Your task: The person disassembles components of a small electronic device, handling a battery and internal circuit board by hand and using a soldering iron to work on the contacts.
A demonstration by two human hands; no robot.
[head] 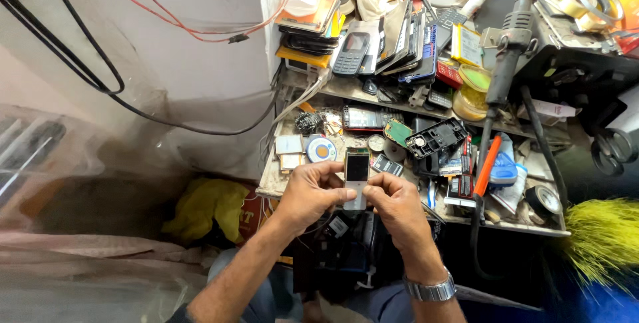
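Note:
A small silver keypad phone [357,175] with a dark screen stands upright between both my hands, in front of the cluttered workbench. My left hand [307,193] grips its left side, thumb across the lower front. My right hand [393,202] pinches its lower right edge with thumb and fingers; a metal watch [431,290] sits on that wrist. The phone's lower half is hidden behind my fingers.
The wooden bench [269,186] carries loose phone parts, a black phone shell [436,138], a round blue-and-white disc [321,150] and an orange-handled tool [487,166]. Stacked old phones [389,43] fill the upper shelf. A black hot-air handle [509,50] hangs right. Yellow bag [203,206] lies below left.

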